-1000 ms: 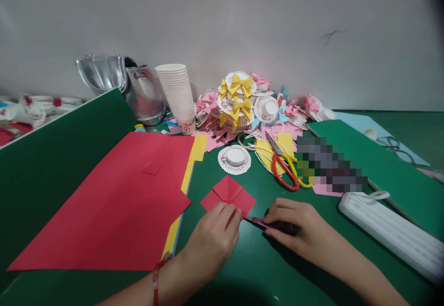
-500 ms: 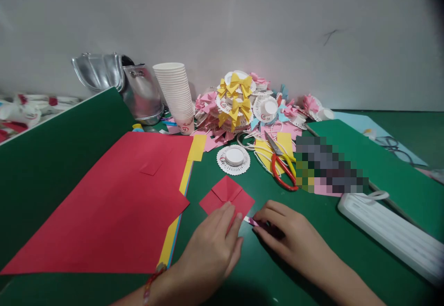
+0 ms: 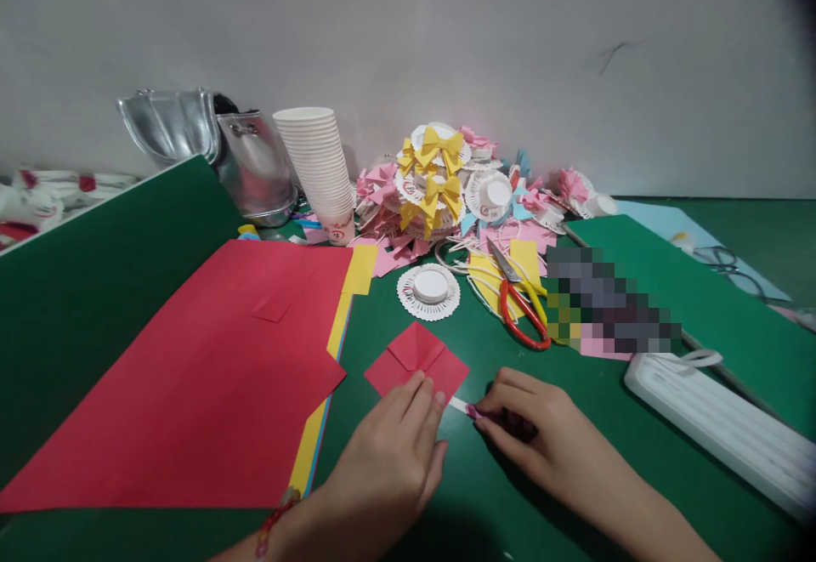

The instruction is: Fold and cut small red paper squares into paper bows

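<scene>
My left hand (image 3: 392,443) lies with its fingers stretched out flat on the lower part of a folded red paper square (image 3: 417,348), holding it against the table. The square sits cornerwise, with creased flaps at its top. Just right of it, my right hand (image 3: 535,426) pinches the purple end of a narrow white strip (image 3: 457,406). The strip's other end meets the lower right edge of the red paper; whether it is stuck there I cannot tell. Above the square is a white fringed disc made from a paper cup (image 3: 431,288).
Large red paper sheets (image 3: 210,375) lie left, beside a raised green board (image 3: 115,264). Behind stand stacked paper cups (image 3: 315,171), a silver bag (image 3: 255,171) and paper bow crafts (image 3: 439,179). Red-handled scissors (image 3: 524,320) and a white power strip (image 3: 714,426) are right.
My right hand has drawn slightly right, and more of the white strip shows between its fingertips and the red paper. The left hand stays on the paper.
</scene>
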A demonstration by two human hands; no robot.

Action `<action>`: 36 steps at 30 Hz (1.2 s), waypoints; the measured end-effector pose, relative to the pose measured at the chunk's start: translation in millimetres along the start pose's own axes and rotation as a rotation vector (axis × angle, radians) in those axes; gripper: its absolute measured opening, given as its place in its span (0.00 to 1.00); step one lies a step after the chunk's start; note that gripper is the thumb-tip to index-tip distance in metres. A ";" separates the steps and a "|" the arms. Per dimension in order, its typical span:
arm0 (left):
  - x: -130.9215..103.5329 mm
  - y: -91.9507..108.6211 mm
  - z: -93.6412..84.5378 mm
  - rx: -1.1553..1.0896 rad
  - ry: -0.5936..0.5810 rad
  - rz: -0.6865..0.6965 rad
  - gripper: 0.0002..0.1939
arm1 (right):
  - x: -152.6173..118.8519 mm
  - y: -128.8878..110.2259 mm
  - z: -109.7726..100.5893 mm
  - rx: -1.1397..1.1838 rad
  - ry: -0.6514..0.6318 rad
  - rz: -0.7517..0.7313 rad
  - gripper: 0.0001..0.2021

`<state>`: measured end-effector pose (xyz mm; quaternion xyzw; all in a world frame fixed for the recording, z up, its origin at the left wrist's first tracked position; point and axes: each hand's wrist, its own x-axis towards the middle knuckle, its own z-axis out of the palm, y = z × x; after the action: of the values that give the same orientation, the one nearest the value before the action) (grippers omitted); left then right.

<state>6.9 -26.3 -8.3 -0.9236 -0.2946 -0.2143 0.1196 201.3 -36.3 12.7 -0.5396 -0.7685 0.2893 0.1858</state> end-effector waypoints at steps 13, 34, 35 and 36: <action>1.5 -1.1 -4.2 -0.040 -0.020 -0.016 0.16 | -0.8 0.1 7.3 -0.068 0.080 -0.051 0.07; -0.6 -1.4 -2.4 -0.041 -0.046 -0.030 0.16 | 3.8 5.7 6.9 -0.007 0.147 -0.087 0.07; -0.6 -1.3 -2.2 -0.042 -0.045 -0.032 0.16 | 3.8 5.6 7.1 -0.008 0.153 -0.083 0.07; -0.7 -1.2 -2.1 -0.042 -0.040 -0.030 0.16 | 3.9 5.8 7.0 -0.006 0.155 -0.078 0.07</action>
<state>5.0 -26.5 -6.7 -0.9254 -0.3063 -0.2036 0.0911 199.9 -32.9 3.5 -0.5305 -0.7732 0.2368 0.2542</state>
